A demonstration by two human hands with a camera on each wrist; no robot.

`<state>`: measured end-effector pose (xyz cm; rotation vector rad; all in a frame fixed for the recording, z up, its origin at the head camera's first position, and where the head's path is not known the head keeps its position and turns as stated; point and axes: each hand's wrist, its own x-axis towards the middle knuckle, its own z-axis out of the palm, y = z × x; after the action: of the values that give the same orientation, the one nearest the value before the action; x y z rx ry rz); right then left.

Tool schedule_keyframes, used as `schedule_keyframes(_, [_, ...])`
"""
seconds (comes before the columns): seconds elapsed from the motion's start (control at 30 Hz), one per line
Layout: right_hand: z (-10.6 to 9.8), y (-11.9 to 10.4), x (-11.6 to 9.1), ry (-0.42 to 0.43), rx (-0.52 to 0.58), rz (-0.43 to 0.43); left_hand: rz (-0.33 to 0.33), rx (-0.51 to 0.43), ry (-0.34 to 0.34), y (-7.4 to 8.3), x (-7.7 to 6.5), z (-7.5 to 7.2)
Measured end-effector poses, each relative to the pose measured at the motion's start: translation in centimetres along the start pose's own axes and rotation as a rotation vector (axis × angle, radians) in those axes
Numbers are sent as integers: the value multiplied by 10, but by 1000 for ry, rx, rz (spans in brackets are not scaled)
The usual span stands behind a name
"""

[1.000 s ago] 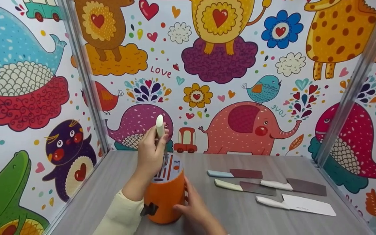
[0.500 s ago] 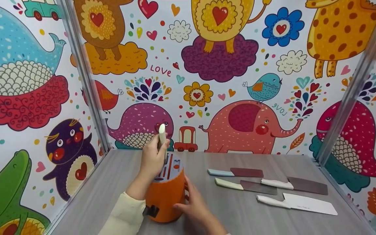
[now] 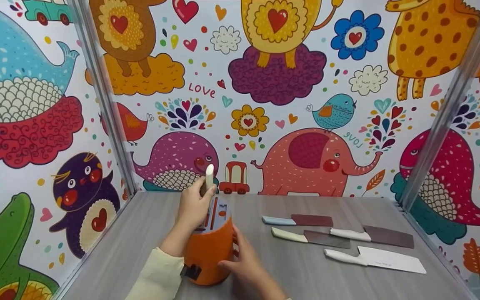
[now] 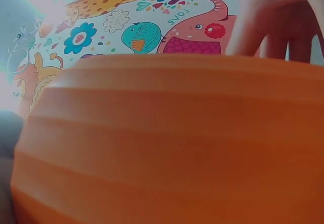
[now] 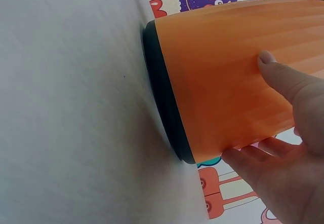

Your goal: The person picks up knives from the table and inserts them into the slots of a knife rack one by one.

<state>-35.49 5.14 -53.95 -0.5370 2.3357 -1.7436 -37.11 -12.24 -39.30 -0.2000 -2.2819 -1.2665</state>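
Note:
My left hand (image 3: 194,204) grips the pale handle of a knife (image 3: 210,178), which stands upright over the far left of the slotted top of an orange knife block (image 3: 208,256). The fingers hide its blade. With the right hand (image 3: 246,260) I hold the block's right side; in the right wrist view the thumb (image 5: 283,77) lies flat on the orange wall and the fingers reach round underneath. The block's ribbed side fills most of the left wrist view. A black piece (image 3: 191,271) sits low on its left side.
To the right on the grey table (image 3: 298,275) lie a blue-handled knife (image 3: 296,220), a pale green-handled knife (image 3: 311,237), a white-handled dark cleaver (image 3: 371,235) and a white cleaver (image 3: 375,259). Printed wall panels (image 3: 290,112) enclose the table.
My left hand has moved down, bringing the knife handle lower towards the block's top. My right hand keeps its hold on the block, and the knives on the table stay put.

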Motion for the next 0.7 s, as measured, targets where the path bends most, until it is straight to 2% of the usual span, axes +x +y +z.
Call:
schedule_keyframes(0.13, [0,0,-1,11,12,1,-36,-33,0,3,-3,0])
schedule_keyframes(0.23, [1,0,0,15,26,8,-26,-42,69,3,-10,-5])
schedule_keyframes(0.33, [2,-2,1,20,39,17,46,-16,209,-2,-24,-12])
schedule_keyframes(0.4, [2,-2,2,22,44,24,128,12,315,-12,-36,-15])
schedule_keyframes(0.47, [3,-2,2,23,50,27,207,25,380,-25,-49,-17])
schedule_keyframes(0.53, [4,-2,2,22,53,28,255,14,385,-40,-59,-20])
schedule_keyframes(0.6, [4,-1,2,25,61,28,256,-38,339,-56,-67,-20])
schedule_keyframes(0.7, [3,1,2,29,62,20,153,-152,241,-77,-77,-18])
